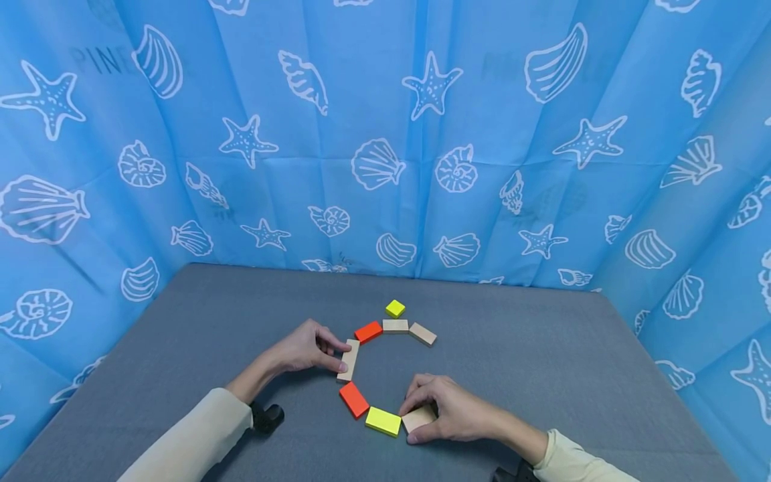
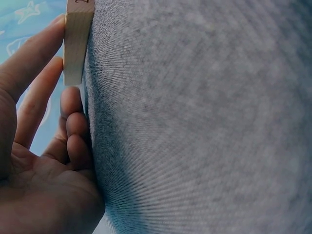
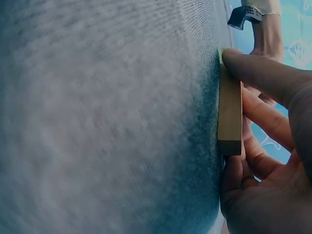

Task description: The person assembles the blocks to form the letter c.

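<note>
A partial ring of flat blocks lies on the grey cloth. On its left side, my left hand (image 1: 308, 348) touches the top of a long wooden block (image 1: 350, 361) with thumb and forefinger. The left wrist view shows those two fingers nearly straight against this wooden block (image 2: 75, 46), the others curled below it. At the ring's near end, my right hand (image 1: 448, 408) pinches a wooden block (image 1: 418, 419) between thumb and fingers. A yellow block (image 1: 383, 421) adjoins that one on the left. The right wrist view shows the pinched wooden block (image 3: 230, 112) lying flat on the cloth.
A red block (image 1: 354, 399) sits between the yellow block and the long wooden one. Farther round are another red block (image 1: 369, 332) and two wooden blocks (image 1: 395, 326). Beyond them lies a small yellow block (image 1: 395, 308). A blue shell-patterned curtain (image 1: 385, 134) hangs behind the table (image 1: 542, 348).
</note>
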A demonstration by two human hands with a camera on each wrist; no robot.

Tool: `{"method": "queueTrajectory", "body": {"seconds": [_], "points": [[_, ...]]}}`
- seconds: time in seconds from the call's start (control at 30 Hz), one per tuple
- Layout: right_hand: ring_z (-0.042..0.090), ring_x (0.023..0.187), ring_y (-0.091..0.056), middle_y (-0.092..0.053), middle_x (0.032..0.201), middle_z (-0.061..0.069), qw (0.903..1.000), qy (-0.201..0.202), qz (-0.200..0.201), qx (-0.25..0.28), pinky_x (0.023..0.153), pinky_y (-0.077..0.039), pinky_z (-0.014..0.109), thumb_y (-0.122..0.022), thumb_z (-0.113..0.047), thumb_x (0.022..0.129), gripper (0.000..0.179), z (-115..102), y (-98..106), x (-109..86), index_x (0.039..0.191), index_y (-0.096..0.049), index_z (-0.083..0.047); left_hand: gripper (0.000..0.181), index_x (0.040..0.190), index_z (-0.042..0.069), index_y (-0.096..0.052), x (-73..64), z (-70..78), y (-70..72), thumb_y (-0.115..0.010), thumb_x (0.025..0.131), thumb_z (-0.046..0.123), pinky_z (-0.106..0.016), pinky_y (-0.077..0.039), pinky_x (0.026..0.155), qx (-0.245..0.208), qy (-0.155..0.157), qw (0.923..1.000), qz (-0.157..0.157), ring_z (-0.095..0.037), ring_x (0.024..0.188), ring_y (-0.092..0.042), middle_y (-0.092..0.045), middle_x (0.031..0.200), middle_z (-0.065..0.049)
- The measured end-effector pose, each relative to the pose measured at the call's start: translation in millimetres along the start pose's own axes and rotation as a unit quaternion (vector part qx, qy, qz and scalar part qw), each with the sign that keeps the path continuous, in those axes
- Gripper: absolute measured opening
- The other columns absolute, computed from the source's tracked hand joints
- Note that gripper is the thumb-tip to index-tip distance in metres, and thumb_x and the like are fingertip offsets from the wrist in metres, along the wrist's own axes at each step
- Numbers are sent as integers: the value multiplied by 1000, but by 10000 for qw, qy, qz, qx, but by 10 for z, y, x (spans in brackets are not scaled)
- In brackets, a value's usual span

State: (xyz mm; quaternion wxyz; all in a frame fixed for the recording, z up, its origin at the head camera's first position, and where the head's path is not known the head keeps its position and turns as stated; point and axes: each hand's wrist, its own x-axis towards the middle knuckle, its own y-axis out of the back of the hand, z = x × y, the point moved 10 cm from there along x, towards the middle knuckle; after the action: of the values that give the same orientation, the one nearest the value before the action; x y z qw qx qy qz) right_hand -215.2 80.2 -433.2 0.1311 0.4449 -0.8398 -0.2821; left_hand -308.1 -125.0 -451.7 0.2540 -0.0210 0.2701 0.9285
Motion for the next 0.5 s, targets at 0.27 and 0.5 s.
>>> {"method": "queueTrajectory", "body": {"seconds": [0.27,0.5], "points": [[17,92,-58,-64,104,-1,9994,-288,159,-139,79,-48,31,-85,-28,84,34,-10,247,112,114,-77,-15,36,111,12,-80,-11,20,5,-91,77,17,-27,-41,61,10,-63,10000,-24,-19,74,-55,-63,82,-3],[19,84,-61,-67,94,1,9891,-202,1277,-707,75,-53,32,-79,-16,90,24,42,853,390,111,-76,-3,36,112,10,-80,-9,21,1,-90,78,16,-26,-40,60,-22,-100,9999,-41,-18,73,-54,-62,82,-4]]}}
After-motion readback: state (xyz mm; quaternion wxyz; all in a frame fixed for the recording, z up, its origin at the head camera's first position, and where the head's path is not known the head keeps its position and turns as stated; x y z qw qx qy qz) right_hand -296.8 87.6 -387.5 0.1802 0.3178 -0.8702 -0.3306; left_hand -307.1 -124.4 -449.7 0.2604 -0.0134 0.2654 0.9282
